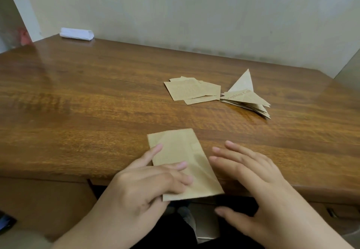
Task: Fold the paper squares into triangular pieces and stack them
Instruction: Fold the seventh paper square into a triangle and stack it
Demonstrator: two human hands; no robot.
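Head view: left hand point(148, 186) presses a folded paper point(181, 157) at lower centre, right hand point(251, 178) spread, empty. Triangle stack point(247, 98) grown at right centre; loose squares point(191, 90) left.

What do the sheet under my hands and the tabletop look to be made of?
Sheet: thin brown kraft-type paper, matte; it lies flat with faint creases. Tabletop: wood or wood-look veneer, glossy varnish; grain pattern plus reflections of the wall. Solid or laminate cannot be told.
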